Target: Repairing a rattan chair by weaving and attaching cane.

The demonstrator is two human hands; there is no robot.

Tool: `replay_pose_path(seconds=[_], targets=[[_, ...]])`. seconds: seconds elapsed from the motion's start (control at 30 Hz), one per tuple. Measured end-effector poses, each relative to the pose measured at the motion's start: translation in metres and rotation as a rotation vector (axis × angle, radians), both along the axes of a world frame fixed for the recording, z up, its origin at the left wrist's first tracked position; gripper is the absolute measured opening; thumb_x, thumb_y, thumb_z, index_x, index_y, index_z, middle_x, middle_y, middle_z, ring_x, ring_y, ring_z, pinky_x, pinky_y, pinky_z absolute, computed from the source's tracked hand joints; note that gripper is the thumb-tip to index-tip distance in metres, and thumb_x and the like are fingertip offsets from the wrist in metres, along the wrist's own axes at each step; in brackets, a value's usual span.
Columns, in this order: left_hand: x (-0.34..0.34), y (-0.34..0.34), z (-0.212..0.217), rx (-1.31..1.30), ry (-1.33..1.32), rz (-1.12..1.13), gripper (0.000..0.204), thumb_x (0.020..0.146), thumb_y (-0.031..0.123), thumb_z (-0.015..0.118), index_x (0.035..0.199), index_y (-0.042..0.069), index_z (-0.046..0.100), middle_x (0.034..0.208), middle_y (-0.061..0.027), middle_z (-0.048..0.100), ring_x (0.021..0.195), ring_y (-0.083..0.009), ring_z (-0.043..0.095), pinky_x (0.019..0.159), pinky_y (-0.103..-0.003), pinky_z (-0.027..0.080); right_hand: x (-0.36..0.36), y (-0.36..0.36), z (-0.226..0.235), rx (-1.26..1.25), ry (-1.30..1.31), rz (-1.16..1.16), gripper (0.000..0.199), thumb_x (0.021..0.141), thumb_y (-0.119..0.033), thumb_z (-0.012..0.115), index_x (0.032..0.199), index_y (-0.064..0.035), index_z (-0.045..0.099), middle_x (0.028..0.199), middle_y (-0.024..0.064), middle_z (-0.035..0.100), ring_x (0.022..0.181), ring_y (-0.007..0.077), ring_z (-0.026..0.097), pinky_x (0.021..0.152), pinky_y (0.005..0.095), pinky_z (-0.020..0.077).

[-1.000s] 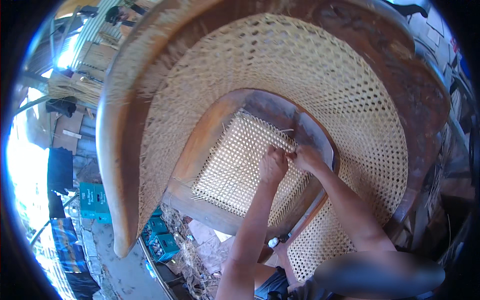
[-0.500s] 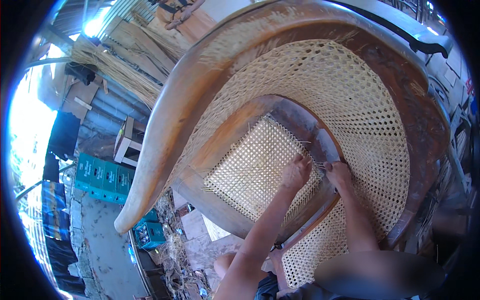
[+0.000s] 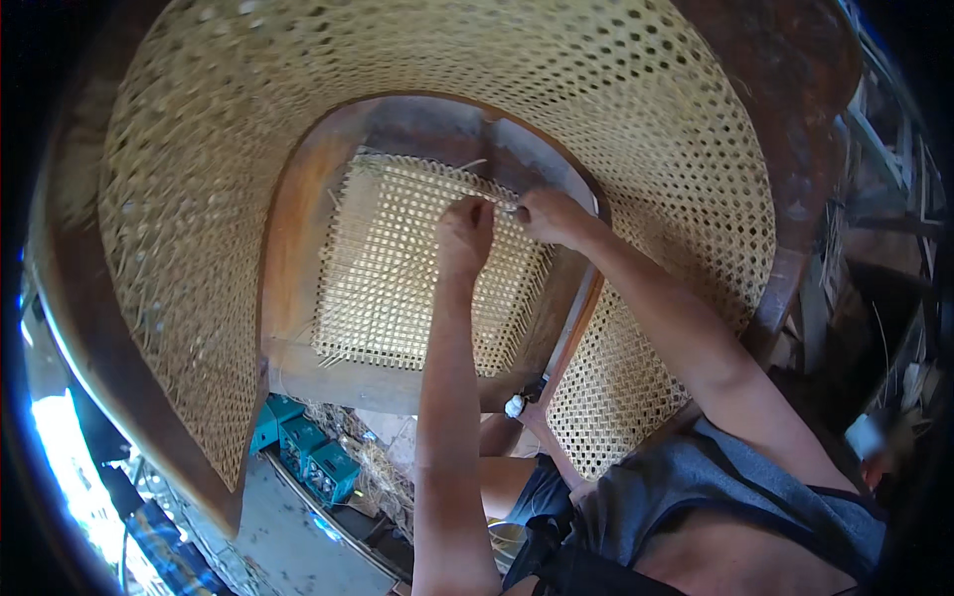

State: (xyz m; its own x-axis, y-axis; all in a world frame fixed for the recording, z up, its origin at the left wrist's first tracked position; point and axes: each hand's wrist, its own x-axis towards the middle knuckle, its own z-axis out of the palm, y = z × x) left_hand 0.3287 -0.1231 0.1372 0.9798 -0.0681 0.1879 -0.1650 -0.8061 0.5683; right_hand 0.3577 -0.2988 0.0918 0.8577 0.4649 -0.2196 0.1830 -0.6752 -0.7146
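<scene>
As both arms reach up from the lower edge of the head view, I see the left hand [image 3: 465,230] and the right hand [image 3: 550,216] meet at the upper right part of the cane seat panel [image 3: 397,288] of a wooden chair [image 3: 298,248] that fills most of the frame. The left forearm rises nearly straight, its wrist bent slightly so the knuckles face me; the fingers are curled shut and pressed against the weave, though I cannot tell what, if anything, they pinch. The right arm comes in on a slant from the lower right, elbow low, and its hand is closed in a pinch on a thin cane strand [image 3: 509,210] that runs the short gap between the two hands. The hands sit just beside each other, close to the seat's dark wooden frame rail [image 3: 437,124]. The seat panel is a pale, tight grid of woven cane, set inside a rounded brown frame; loose strand ends stick out along its upper edge. Around it curves the chair's wide back of woven cane [image 3: 417,50], with an open hexagonal mesh, edged by a broad reddish-brown rim [image 3: 119,397]. Below the chair, teal plastic crates [image 3: 303,452] stand on the ground amid straw-like scraps. The person wears grey shorts [image 3: 696,497], seen at lower right.
</scene>
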Motion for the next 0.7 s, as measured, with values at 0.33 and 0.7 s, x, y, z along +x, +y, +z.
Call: replay_pose_path(seconds=[0.33, 0.7], targets=[[-0.004, -0.004, 0.003, 0.062, -0.084, -0.037, 0.008, 0.081, 0.006, 0.07, 0.081, 0.0, 0.066, 0.072, -0.0123, 0.062, 0.06, -0.0228, 0.062, 0.057, -0.034, 0.051, -0.006, 0.018, 0.029, 0.036, -0.1, -0.057, 0.021, 0.078, -0.011, 0.059, 0.087, 0.005, 0.069, 0.089, 0.0236, 0.07, 0.087, 0.0381, 0.069, 0.079, 0.0454, 0.0566], [0.002, 0.0, 0.009, 0.184, -0.012, -0.086, 0.007, 0.08, 0.007, 0.069, 0.083, 0.001, 0.066, 0.075, -0.0137, 0.061, 0.063, -0.0284, 0.062, 0.062, -0.039, 0.051, -0.011, 0.015, 0.035, 0.066, -0.017, -0.078, 0.024, 0.078, -0.015, 0.062, 0.089, 0.0055, 0.068, 0.086, 0.0263, 0.068, 0.086, 0.0379, 0.069, 0.077, 0.0472, 0.0563]])
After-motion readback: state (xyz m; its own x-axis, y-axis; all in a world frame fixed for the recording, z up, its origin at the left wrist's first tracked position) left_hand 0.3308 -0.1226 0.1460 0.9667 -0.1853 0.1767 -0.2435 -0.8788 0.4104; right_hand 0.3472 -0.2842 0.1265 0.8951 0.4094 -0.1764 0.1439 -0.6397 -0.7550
